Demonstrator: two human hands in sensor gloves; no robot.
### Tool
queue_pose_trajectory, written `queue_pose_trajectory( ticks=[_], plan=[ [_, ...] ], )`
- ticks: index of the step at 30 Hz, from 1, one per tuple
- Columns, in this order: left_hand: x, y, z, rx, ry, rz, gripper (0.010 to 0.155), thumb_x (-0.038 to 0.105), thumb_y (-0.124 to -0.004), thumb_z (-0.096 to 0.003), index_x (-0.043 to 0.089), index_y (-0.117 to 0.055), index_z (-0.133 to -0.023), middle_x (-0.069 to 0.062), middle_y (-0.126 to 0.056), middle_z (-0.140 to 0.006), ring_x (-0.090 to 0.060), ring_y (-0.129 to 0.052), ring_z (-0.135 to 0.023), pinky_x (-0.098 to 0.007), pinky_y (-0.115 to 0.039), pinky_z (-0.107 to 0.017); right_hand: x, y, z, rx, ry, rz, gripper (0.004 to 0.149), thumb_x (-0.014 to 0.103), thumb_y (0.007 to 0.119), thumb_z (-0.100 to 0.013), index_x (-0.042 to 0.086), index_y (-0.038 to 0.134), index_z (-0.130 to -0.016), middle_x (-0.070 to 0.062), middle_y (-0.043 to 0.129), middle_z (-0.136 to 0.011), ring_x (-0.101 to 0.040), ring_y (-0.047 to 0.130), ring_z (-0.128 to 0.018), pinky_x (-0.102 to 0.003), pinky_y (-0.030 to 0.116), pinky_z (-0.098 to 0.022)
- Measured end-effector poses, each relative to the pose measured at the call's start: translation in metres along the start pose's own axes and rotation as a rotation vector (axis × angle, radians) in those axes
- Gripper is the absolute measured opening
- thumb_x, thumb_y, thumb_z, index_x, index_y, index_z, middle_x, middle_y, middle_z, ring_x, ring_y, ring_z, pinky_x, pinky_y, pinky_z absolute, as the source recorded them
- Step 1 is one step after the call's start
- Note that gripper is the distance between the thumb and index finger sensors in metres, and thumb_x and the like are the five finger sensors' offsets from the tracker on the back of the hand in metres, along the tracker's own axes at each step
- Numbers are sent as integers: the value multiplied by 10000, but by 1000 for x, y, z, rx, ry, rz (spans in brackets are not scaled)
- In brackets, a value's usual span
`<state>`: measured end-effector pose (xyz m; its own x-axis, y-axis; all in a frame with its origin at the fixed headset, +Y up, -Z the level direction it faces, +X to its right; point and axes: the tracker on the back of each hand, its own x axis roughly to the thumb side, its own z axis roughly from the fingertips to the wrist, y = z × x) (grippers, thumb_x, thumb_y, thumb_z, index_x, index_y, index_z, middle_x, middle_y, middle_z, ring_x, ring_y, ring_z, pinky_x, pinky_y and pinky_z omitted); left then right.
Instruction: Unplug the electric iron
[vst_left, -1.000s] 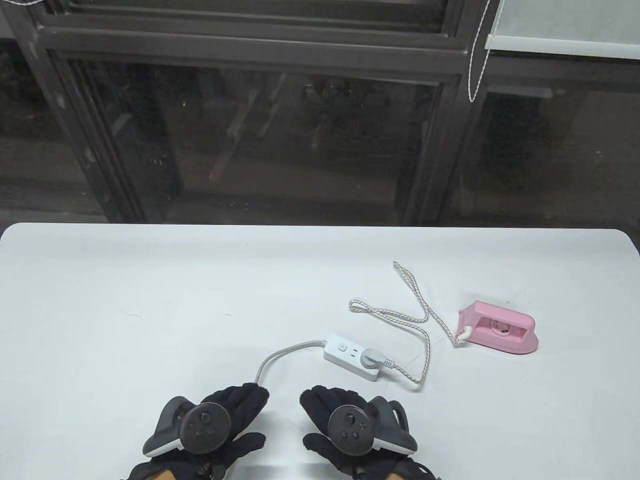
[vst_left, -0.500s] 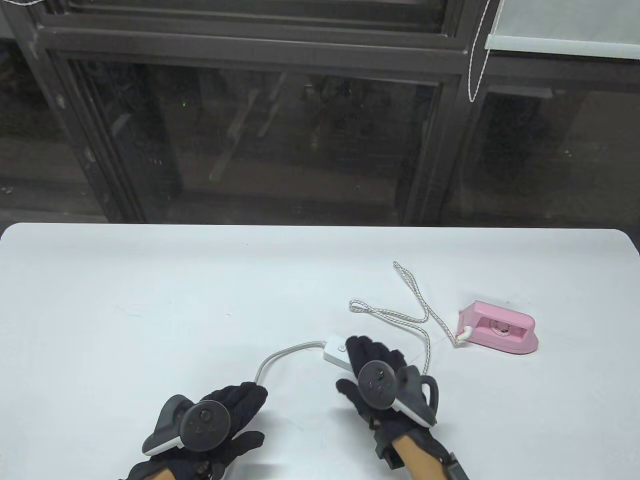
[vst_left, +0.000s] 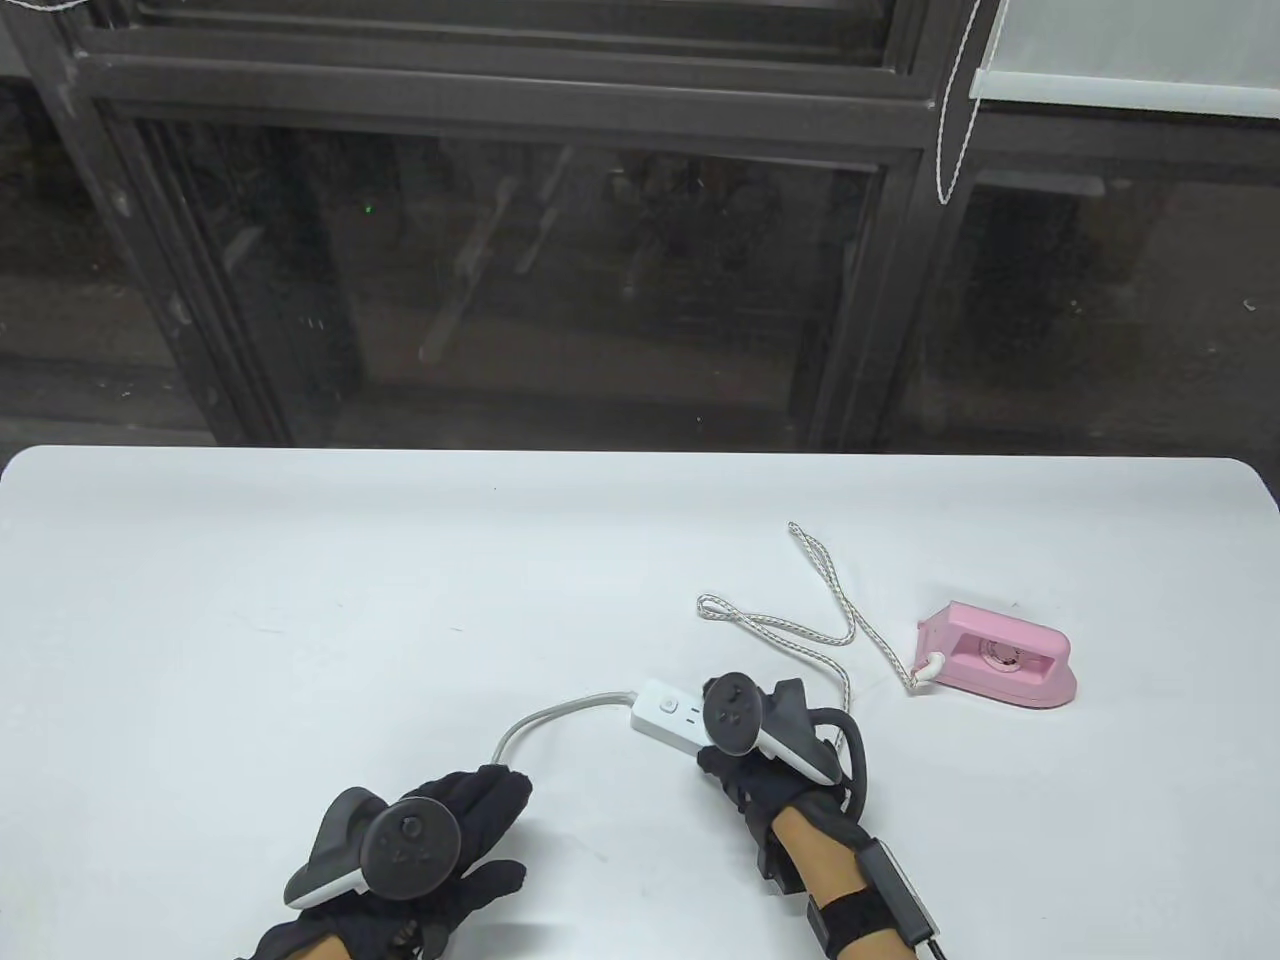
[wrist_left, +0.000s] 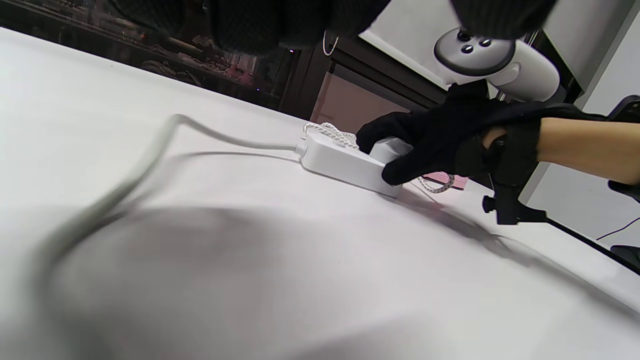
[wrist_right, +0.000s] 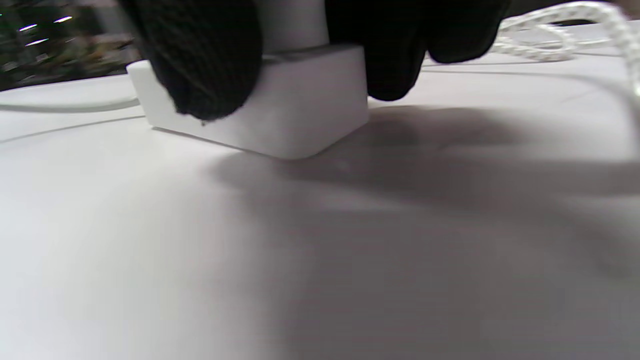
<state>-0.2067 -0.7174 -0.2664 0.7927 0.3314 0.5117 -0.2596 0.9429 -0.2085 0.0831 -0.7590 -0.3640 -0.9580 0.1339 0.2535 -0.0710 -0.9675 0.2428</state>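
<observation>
Right hand (vst_left: 745, 765), lower centre, grips the plug (wrist_left: 392, 148) atop the power strip (vst_left: 665, 716), ready to pull. Left hand (vst_left: 430, 840), lower left, rests spread flat on the table (vst_left: 300, 600).

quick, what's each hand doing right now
Left hand: rests flat on the table, fingers spread, holding nothing.
Right hand: fingers closed around the plug at the end of the power strip.

No readable text, label, brand or number is being shown on anything in these views.
</observation>
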Motion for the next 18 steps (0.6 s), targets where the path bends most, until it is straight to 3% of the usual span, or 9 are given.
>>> queue_pose_trajectory(
  ticks=[6, 9, 11, 13, 15, 18],
  plan=[
    [4, -10, -2, -77, 1, -24, 794, 629, -630, -390, 255, -432, -1062, -83, -487, -1135, -332, -611, -1026, -628, -555, -712, 84, 24, 53, -30, -288, 109, 735, 414, 858, -419, 237, 510, -1042, -97, 666, -1048, -337, 777, -870, -563, 632, -690],
    [5, -30, -7, -213, 22, -32, 790, 621, -639, -392, 251, -441, -1060, -87, -497, -1130, -335, -620, -1018, -627, -567, -706, 122, 33, 78, -13, -405, 148, 734, 424, 866, -413, 232, 533, -1039, -98, 694, -1040, -330, 811, -859, -555, 660, -677],
    [6, -52, -12, -371, 60, -8, 824, 599, -660, -390, 190, -396, -1054, -115, -501, -1112, -338, -648, -995, -615, -606, -688, 141, 35, 89, -75, -431, 215, 740, 433, 882, -390, 192, 587, -1025, -122, 761, -1002, -328, 878, -819, -543, 713, -647],
    [6, -61, -11, -460, 104, -36, 881, 580, -684, -388, 169, -268, -1047, -130, -368, -1115, -344, -522, -998, -600, -557, -702, 142, 35, 90, -59, -435, 223, 742, 453, 866, -393, 184, 585, -1025, -127, 776, -992, -314, 900, -808, -529, 733, -642],
    [8, -59, -13, -386, 79, -103, 843, 565, -706, -386, 171, -358, -1046, -130, -473, -1096, -337, -616, -959, -569, -630, -672, 136, 35, 88, -35, -469, 127, 719, 441, 814, -428, 162, 559, -1040, -149, 757, -1005, -330, 892, -817, -538, 722, -647],
    [10, -62, -17, -377, 58, -148, 854, 572, -714, -358, 159, -402, -1037, -131, -534, -1066, -335, -655, -915, -544, -653, -659, 125, 33, 81, 48, -489, -28, 648, 421, 710, -484, 162, 537, -1051, -165, 694, -1044, -360, 852, -852, -555, 689, -663]
  ],
)
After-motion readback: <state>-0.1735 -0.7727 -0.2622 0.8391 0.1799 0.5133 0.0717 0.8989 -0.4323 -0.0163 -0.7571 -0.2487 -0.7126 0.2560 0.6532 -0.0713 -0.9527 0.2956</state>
